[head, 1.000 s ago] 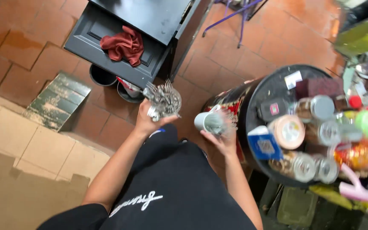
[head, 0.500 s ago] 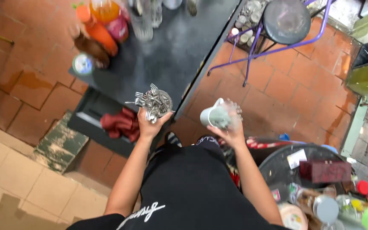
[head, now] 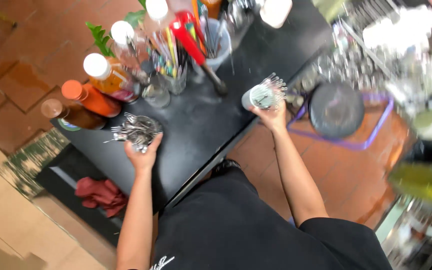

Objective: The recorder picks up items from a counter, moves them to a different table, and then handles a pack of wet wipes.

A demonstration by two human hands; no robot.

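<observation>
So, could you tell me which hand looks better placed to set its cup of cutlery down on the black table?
Probably the left hand: its cutlery cup is already over the black table. The right hand holds its cup at the table's edge.

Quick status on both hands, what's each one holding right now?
Left hand: closed on a cup of metal cutlery.
Right hand: closed on a cup of forks.
</observation>
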